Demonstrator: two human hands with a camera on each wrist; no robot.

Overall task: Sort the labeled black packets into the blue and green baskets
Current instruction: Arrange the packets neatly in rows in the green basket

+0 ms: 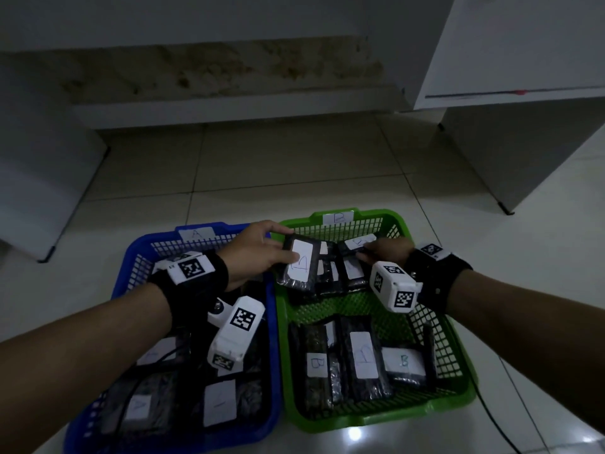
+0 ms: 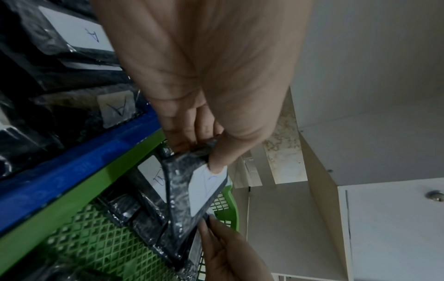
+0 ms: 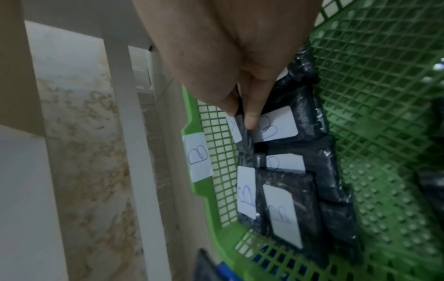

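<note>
On the floor stand a blue basket [image 1: 275, 326] tagged A and, to its right, a green basket [image 1: 376, 421] tagged B. My left hand [image 1: 288, 244] grips a black packet [image 1: 299, 265] with a B label, thumb on the label, over the green basket's far left corner. In the left wrist view this packet [image 2: 185, 190] is tilted above other B packets. My right hand [image 1: 365, 251] pinches the edge of another black packet [image 1: 355, 245] at the far end; the right wrist view shows the fingertips [image 3: 250, 121] on its dark edge [image 3: 245, 140].
Several B packets [image 1: 363, 355] lie in the green basket's near half, and A packets [image 1: 219, 404] fill the blue basket. White cabinets [image 1: 510, 93] stand behind and to the right, a white panel [image 1: 39, 178] at left. A black cable [image 1: 494, 421] runs beside the green basket.
</note>
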